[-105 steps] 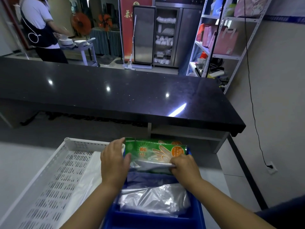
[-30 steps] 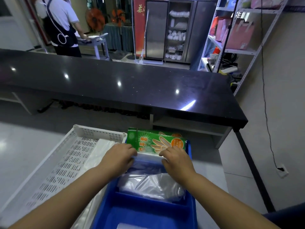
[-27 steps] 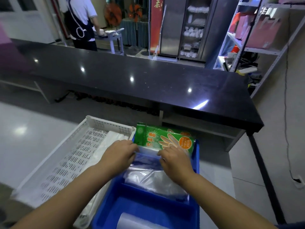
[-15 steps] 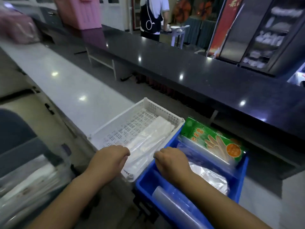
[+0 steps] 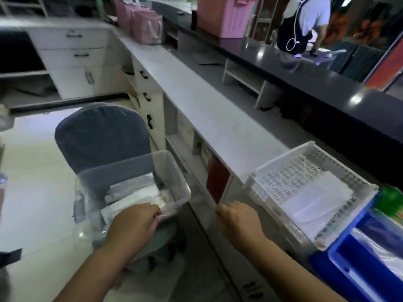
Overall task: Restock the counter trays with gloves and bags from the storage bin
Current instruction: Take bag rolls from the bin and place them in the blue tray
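A clear plastic storage bin [image 5: 174, 171] sits on a grey chair at lower left, with flat white packs [image 5: 133, 192] inside. My left hand [image 5: 135, 221] reaches into it, fingers curled over the packs at its near edge; whether it grips one is unclear. My right hand [image 5: 237, 219] hangs loosely curled in the air by the counter's front, holding nothing. On the white counter stand a white perforated tray [image 5: 283, 168] holding a clear bag pack [image 5: 316, 197] and a blue tray [image 5: 340, 256] with clear bags [image 5: 383, 236] and a green glove pack [image 5: 392, 203].
A grey padded chair [image 5: 102, 136] stands under the bin. The white counter [image 5: 196, 94] runs back, with drawers and open shelves below it. Behind it is a raised black counter [image 5: 305, 70] bearing a pink bin [image 5: 224, 14]. A person [image 5: 305, 22] stands beyond.
My view has swung left from the trays to the storage bin on the chair. Both hands left the blue tray; the left now reaches into the bin, the right hangs free.
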Motion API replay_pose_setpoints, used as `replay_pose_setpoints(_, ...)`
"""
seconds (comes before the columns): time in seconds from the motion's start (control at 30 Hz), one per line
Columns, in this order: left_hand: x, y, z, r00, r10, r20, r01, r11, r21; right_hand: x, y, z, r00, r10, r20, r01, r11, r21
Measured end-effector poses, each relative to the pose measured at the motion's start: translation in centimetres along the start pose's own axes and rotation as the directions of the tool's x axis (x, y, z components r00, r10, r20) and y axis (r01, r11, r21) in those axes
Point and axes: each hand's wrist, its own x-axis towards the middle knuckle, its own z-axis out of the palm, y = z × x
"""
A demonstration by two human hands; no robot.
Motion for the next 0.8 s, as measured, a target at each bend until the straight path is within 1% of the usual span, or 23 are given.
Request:
replay_pose_setpoints(0.07,-1.3,-4.9,-0.7,0.997,-0.082,0.013,0.081,0.996,0.023,1.8,-3.5,2.3,0.999,-0.031,0.011,0.03,0.998,0.064)
replay_pose_setpoints(0.13,-2.5,-8.9,-1.5,0.989,-0.146,0.021,0.145,0.988,0.043,3.4,-6.5,4.2,0.998,-0.043,0.051,0.038,0.995,0.093)
replay_pose_setpoints(0.23,-3.6,-13.5,-2.3,0.975,-0.217,0.044,0.216,0.976,0.032,5.6,-9.8,6.0,0.991,-0.062,0.12,0.05,0.994,0.101)
replay_pose_setpoints(0.33,-3.9,-16.4,-2.3,0.959,-0.28,0.046,0.281,0.96,-0.013,7.7,-11.6,7.6,0.98,-0.087,0.177,0.074,0.994,0.083)
replay_pose_setpoints(0.47,-3.2,-18.8,-1.3,0.937,-0.343,0.068,0.346,0.937,-0.051,10.8,-12.5,10.3,0.959,-0.089,0.268,0.076,0.995,0.058)
replay_pose_setpoints(0.57,-1.6,-20.7,-0.3,0.923,-0.37,0.11,0.374,0.927,-0.024,14.0,-12.2,13.3,0.938,-0.11,0.329,0.091,0.993,0.072)
replay_pose_setpoints(0.7,1.7,-23.8,0.3,0.89,-0.428,0.16,0.422,0.904,0.069,19.4,-11.7,17.8,0.885,-0.179,0.43,0.101,0.975,0.197)
replay_pose_setpoints(0.8,4.3,-25.2,0.8,0.858,-0.489,0.157,0.48,0.872,0.095,23.4,-11.3,21.9,0.817,-0.2,0.541,0.082,0.969,0.234)
